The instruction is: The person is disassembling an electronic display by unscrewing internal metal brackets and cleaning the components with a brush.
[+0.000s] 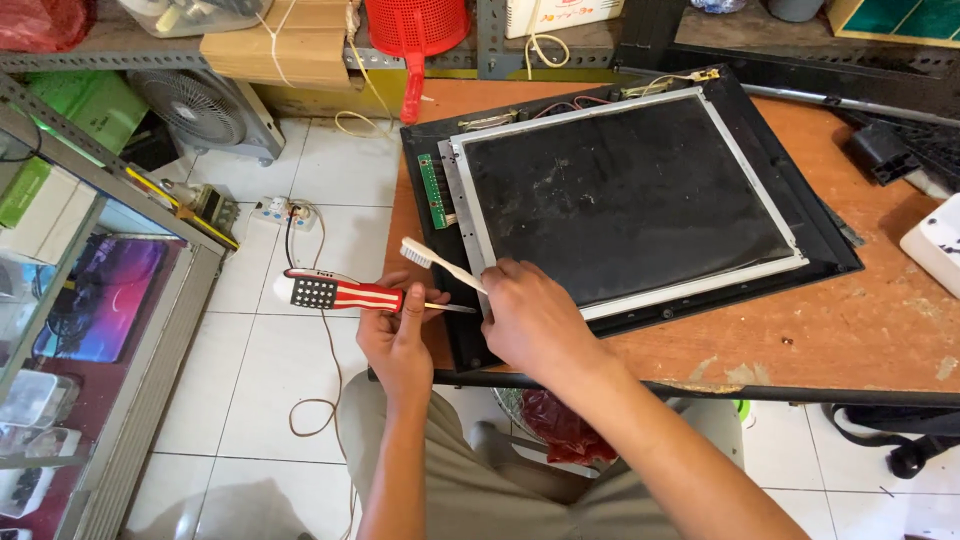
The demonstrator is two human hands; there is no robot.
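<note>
A dusty black flat panel (625, 195) in a metal frame lies inside a black plastic casing (790, 190) on the wooden table (860, 320). My left hand (397, 335) grips a screwdriver (340, 294) with a red, white and blue patterned handle, its tip pointing right toward the panel's near left corner. My right hand (530, 315) rests on that corner and holds a white toothbrush (440, 263), bristles up and to the left. A small green circuit strip (433, 190) sits along the panel's left edge.
A glass display cabinet (90, 300) stands at the left. On the tiled floor are a fan (205, 110), a power strip (280, 212) and loose cable. A red plastic scoop (415, 40) hangs from the shelf behind. A white box (935, 245) sits at the table's right edge.
</note>
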